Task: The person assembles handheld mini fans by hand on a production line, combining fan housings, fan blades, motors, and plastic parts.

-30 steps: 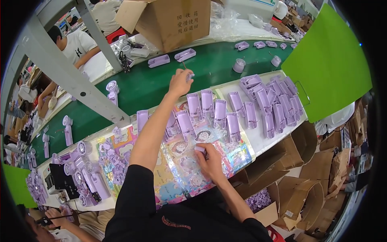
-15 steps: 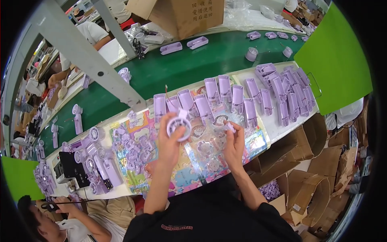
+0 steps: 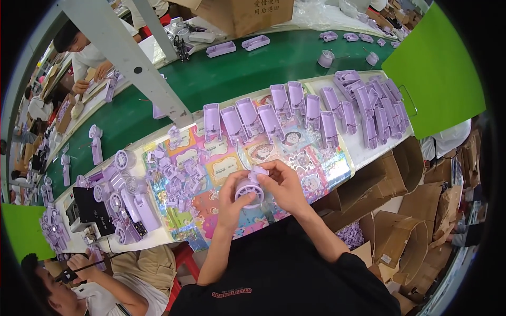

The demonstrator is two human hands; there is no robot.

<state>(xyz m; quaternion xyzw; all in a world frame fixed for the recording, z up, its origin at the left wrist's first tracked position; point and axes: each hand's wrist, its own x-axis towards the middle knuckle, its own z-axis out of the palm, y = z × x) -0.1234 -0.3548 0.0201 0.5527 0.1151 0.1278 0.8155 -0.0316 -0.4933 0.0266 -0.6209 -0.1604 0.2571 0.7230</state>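
Observation:
My left hand (image 3: 230,203) is closed around a round lilac fan head (image 3: 250,193), its thumb lying over the ringed opening. My right hand (image 3: 287,190) pinches a small lilac plastic part (image 3: 258,171) against the top of the fan head. Whether the two pieces are joined I cannot tell. Both hands are close together over the near edge of the patterned mat (image 3: 219,158). Left of them lies a heap of small lilac parts (image 3: 179,179). Beyond them, open lilac handle shells (image 3: 232,125) stand in a row.
A green conveyor belt (image 3: 211,79) runs behind the bench, carrying lilac shells and round housings. More shells (image 3: 382,118) are piled at the right. Finished-looking fans (image 3: 139,210) lie at the left near a seated co-worker (image 3: 100,289). Cardboard boxes (image 3: 395,247) stand at the lower right.
Both hands have come together and nearer to my body. The small part in my right hand now meets the fan head, which has been lowered and moved right in my left.

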